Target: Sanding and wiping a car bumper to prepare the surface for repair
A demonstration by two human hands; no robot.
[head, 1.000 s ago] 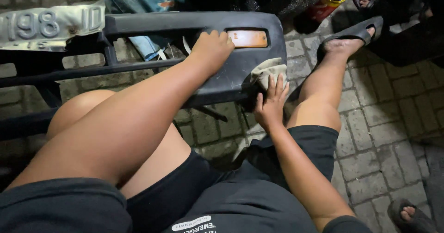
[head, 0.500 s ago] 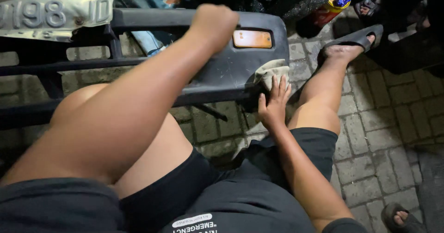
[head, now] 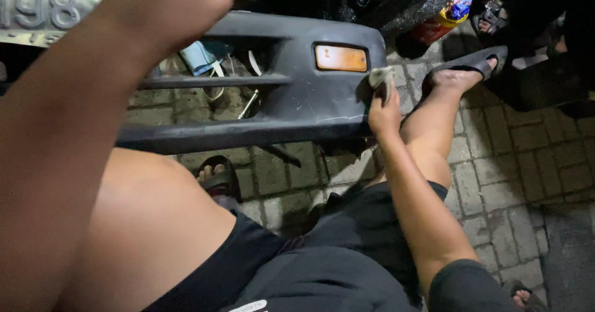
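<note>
I sit on the paved ground with my black shorts (head: 347, 268) nearest and my bare legs stretched out either side of the work. My right hand (head: 384, 110) has its fingers closed around a small pale cloth (head: 379, 76), pressing it against the right end of the grey car bumper (head: 297, 101), just beside the orange side lamp (head: 340, 58). My left hand (head: 180, 8) is raised in a loose fist at the bumper's top edge; whether those fingers grip anything I cannot tell. As I judge it, the wiping is partway: the bumper face below the lamp shows pale scuff lines, and the long left stretch looks dull. Beyond lie my sandalled foot (head: 462, 70) and a colourful packet (head: 449, 11).
</note>
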